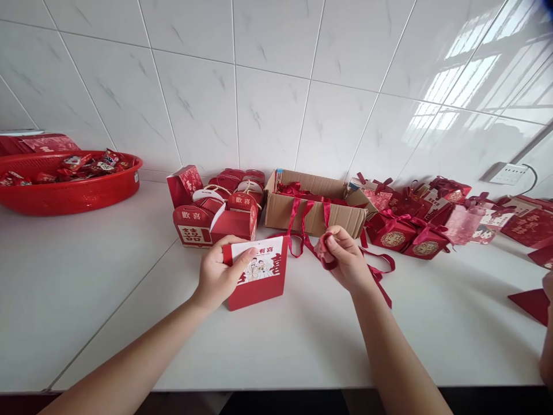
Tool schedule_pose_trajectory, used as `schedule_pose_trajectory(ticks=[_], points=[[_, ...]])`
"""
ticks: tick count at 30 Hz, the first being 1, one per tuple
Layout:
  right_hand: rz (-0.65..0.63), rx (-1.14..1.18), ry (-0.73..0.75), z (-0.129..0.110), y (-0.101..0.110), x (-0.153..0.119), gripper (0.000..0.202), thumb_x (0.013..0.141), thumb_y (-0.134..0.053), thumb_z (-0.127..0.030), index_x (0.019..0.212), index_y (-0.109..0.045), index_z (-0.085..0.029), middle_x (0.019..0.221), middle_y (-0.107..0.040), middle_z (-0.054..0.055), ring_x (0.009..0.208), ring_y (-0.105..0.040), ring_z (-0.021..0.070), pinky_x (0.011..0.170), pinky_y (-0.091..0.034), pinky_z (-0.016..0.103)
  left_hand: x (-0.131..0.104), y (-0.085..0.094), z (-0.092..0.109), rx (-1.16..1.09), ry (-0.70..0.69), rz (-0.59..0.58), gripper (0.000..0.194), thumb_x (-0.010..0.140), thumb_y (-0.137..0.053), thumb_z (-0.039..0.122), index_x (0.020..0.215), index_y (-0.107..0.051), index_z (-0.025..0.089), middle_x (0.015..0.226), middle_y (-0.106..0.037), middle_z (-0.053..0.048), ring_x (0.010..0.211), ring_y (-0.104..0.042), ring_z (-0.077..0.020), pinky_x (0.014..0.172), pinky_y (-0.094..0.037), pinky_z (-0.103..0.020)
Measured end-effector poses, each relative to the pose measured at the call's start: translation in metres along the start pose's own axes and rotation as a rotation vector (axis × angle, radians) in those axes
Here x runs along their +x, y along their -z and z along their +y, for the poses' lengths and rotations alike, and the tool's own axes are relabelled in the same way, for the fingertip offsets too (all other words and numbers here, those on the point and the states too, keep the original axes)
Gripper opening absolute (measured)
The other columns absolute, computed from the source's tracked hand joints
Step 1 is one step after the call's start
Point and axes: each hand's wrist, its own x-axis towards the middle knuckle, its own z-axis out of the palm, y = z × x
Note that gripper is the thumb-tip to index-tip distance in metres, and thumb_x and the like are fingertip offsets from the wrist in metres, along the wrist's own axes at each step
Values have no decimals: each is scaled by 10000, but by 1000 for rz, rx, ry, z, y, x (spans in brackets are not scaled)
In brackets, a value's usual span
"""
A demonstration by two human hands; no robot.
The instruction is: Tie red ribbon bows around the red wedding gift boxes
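- Red gift box [257, 295], white card [261, 266] on its front: in the left hand [220, 268], above the white counter [302, 351], just left of the right hand [343, 259].
- Left hand: closed around the box's left edge, thumb across the card, fingers mostly behind.
- Right hand: fingertips pinched on a curled length of dark red ribbon [329, 263], apart from the box.
- Done, as judged from here: card in place against the box front. Beyond the right hand, to its right, finished-looking boxes [423, 249] with bows.
- Left, as judged: no ribbon seen on the held box, no bow; that part looks not yet done. Whether anything is inside, cannot tell.
- Look of the box: plain deep red below the card, tilted, its depth hard to read. Card has red characters, a drawn couple in pale clothes and a small hole near the top; the thumb hides some of it.
- Ahead of and between the hands: cardboard carton [276, 216], ribbons over its front.
- Ahead of the left hand: handled boxes [192, 233]. Well to its left: red basin [78, 197] of wrapped packets [106, 164].
- Far right of the right hand: another person's hand [548, 334], partly in view.
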Motion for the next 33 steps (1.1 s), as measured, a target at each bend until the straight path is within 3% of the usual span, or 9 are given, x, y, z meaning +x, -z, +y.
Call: schedule_pose_trajectory(ticks=[4, 6, 10, 13, 16, 20, 26, 31, 33], points=[[-22, -19, 156, -5, -14, -11, 256, 768, -693, -427, 777, -503, -257, 609, -549, -53, 545, -524, 125, 524, -431, 270, -5, -8, 2, 30, -66, 22, 159, 767, -681, 306, 771, -584, 180, 614, -630, 22, 550, -586, -120, 522, -493, -211], [-28, -195, 298, -5, -22, -18, 182, 786, -697, -339, 780, -536, -256, 671, -609, -25, 626, -583, 157, 574, -455, 306, -8, -11, 3, 35, -115, 12, 133, 782, -667, 283, 765, -584, 181, 606, -609, 29, 540, -569, -112, 518, -473, -208], [-174, -681, 667, -5, -35, -28, 98, 805, -674, -182, 836, -622, -259, 771, -677, 8, 731, -609, 186, 732, -441, 389, -14, -13, 5, 38, -214, -33, 65, 793, -654, 223, 794, -609, 176, 651, -614, 15, 604, -590, -126, 569, -472, -225], [-111, -885, 807, -4, -42, -30, 51, 811, -671, -215, 817, -659, -264, 813, -629, 24, 808, -567, 197, 739, -398, 383, -19, -14, 6, 41, -298, -48, 45, 788, -652, 168, 820, -623, 179, 690, -633, 3, 642, -607, -131, 595, -478, -232], [-11, -927, 821, 0, -48, -28, 88, 842, -627, -260, 767, -673, -259, 929, -572, 54, 913, -525, 224, 776, -386, 395, -22, -13, 8, 29, -329, -77, 80, 790, -643, 128, 844, -626, 184, 740, -658, -13, 687, -631, -142, 623, -495, -242], [-33, -916, 820, 5, -54, -28, 152, 879, -577, -300, 756, -643, -242, 1014, -555, 69, 982, -493, 243, 838, -382, 438, -25, -12, 7, -31, -366, -135, 118, 801, -625, 97, 880, -627, 184, 783, -673, -34, 732, -658, -156, 662, -526, -255], [-61, -879, 829, 6, -59, -29, 141, 877, -584, -308, 761, -629, -242, 969, -557, 68, 954, -509, 237, 807, -415, 444, -25, -10, 3, -71, -400, -197, 148, 809, -636, 114, 941, -637, 183, 807, -672, -52, 779, -667, -172, 698, -545, -270], [-24, -841, 853, 7, -62, -30, 97, 870, -585, -272, 798, -650, -266, 945, -568, 58, 912, -538, 232, 811, -434, 449, -24, -9, 4, -86, -429, -237, 117, 870, -588, 225, 962, -643, 178, 822, -681, -80, 799, -668, -190, 710, -551, -297], [12, -827, 869, 8, -63, -31, 76, 860, -593, -251, 815, -649, -277, 948, -568, 56, 907, -541, 235, 802, -445, 453, -24, -9, 5, -99, -430, -267, 211, 885, -565, 342, 978, -644, 170, 822, -681, -99, 792, -670, -203, 698, -558, -315]])
